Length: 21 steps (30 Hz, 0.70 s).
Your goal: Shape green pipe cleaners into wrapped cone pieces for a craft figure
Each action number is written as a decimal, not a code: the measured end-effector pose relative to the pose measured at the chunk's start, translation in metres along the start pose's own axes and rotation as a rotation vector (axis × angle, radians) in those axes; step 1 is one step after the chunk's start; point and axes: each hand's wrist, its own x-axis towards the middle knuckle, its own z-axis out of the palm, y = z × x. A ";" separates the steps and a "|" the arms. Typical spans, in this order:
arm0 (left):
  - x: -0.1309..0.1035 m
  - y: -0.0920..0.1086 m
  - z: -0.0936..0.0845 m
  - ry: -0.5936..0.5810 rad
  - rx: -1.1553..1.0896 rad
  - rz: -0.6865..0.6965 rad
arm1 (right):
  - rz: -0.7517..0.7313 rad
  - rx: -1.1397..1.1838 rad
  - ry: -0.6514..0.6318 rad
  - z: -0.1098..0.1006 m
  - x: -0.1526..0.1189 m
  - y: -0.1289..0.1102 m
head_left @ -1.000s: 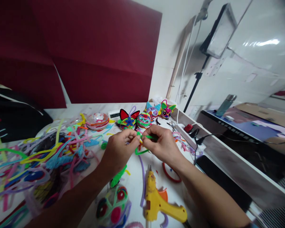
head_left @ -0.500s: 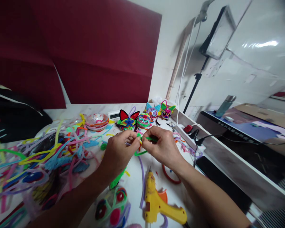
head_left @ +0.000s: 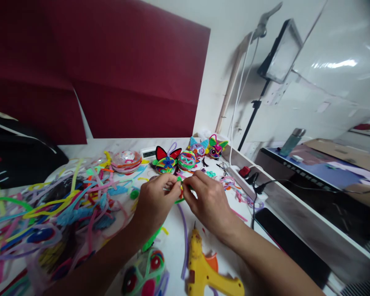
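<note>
My left hand (head_left: 158, 196) pinches a green pipe cleaner (head_left: 179, 200) between thumb and fingers, over the middle of the white table. Close against it, my right hand (head_left: 208, 200) has its fingers bent round the same piece, which they mostly hide. A small yellow and orange bit shows between the fingertips. Below my hands lies a yellow glue gun (head_left: 199, 261), its nozzle pointing away from me. A purple pipe cleaner strip (head_left: 185, 242) runs beside it. Under my left forearm sits a half-covered craft piece (head_left: 148, 269) with red and green parts.
Tangled colourful pipe cleaners (head_left: 68, 205) cover the left side. Decorated balls with ears (head_left: 166, 162) and a clear bowl (head_left: 126, 161) stand at the back. To the right are a power strip (head_left: 245, 181), a black phone (head_left: 291, 244) and a raised tray edge (head_left: 308, 213).
My right hand has turned, with its fingers now pointing more downward over the green pipe cleaner. My left hand keeps its pinch. The view has tipped slightly upward.
</note>
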 end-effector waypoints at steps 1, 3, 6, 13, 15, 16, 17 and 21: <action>0.001 0.000 -0.001 -0.002 -0.030 -0.020 | 0.009 0.030 -0.002 -0.001 0.001 0.000; 0.001 0.000 -0.002 0.003 -0.070 -0.054 | 0.037 0.082 0.006 -0.004 0.003 0.000; 0.001 0.001 -0.002 0.021 -0.093 -0.084 | 0.053 0.107 0.040 -0.007 0.003 -0.002; 0.002 -0.002 0.001 0.065 -0.125 -0.108 | -0.009 0.073 0.073 0.001 -0.003 -0.006; 0.002 -0.003 0.001 0.071 -0.137 -0.113 | -0.030 0.053 0.077 0.003 -0.003 -0.005; 0.001 -0.003 0.001 0.077 -0.140 -0.116 | -0.042 0.043 0.078 0.004 -0.004 -0.005; 0.001 -0.002 0.001 0.083 -0.144 -0.121 | -0.055 0.032 0.078 0.005 -0.004 -0.005; 0.000 0.001 0.002 0.099 -0.216 -0.162 | -0.099 0.007 0.085 0.007 -0.006 -0.006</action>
